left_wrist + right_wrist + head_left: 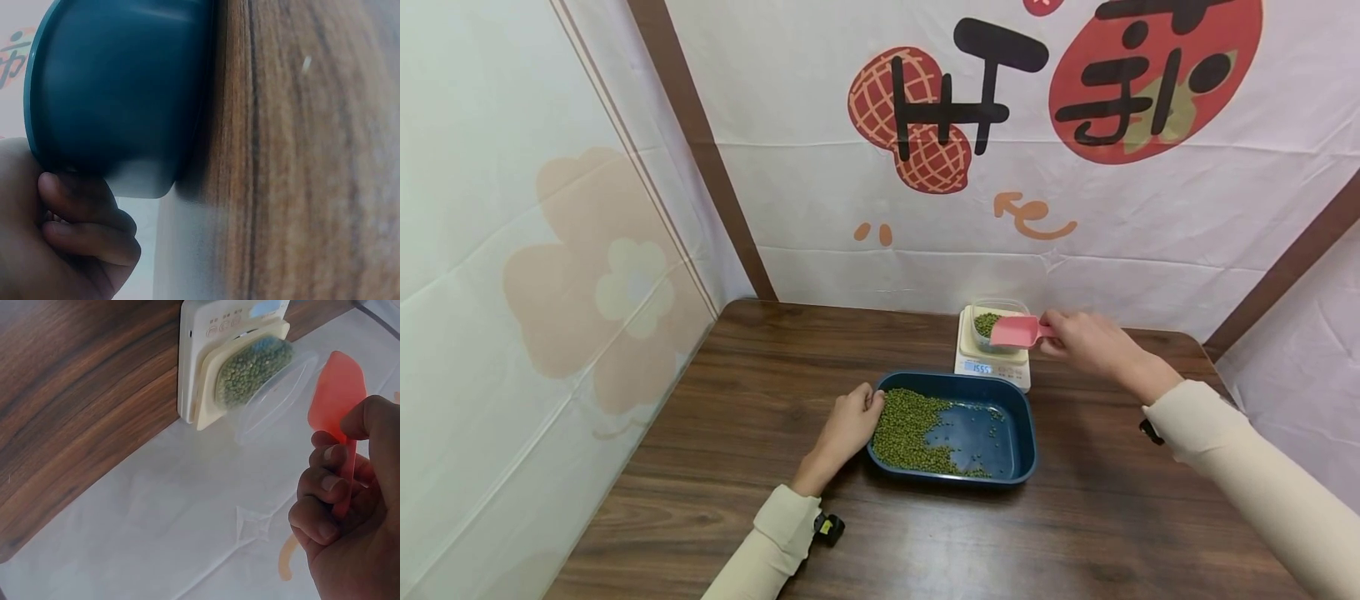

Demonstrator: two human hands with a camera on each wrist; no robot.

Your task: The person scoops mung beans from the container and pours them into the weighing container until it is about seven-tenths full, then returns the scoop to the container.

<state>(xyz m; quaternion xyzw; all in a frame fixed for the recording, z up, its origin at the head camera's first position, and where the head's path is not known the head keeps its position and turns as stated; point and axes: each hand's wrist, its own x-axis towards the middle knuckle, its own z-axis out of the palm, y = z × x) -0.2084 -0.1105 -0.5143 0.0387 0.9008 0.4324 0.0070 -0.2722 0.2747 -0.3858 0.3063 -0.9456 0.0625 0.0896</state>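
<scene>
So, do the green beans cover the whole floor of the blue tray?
No, the beans lie mostly near the left hand, with bare floor across much of the tray.

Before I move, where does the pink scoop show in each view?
Head: pink scoop right of centre, in the right hand.
Left wrist: not in it.
Right wrist: pink scoop at right, its blade pointing up.
Shared landmark: wooden table, lower part of head, right half of left wrist, upper left of right wrist.

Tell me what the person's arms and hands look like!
The left sleeve and right sleeve are cream, with wide cuffs. The left hand and right hand are bare. A small black device shows at each wrist; the left one has a yellow mark.
</scene>
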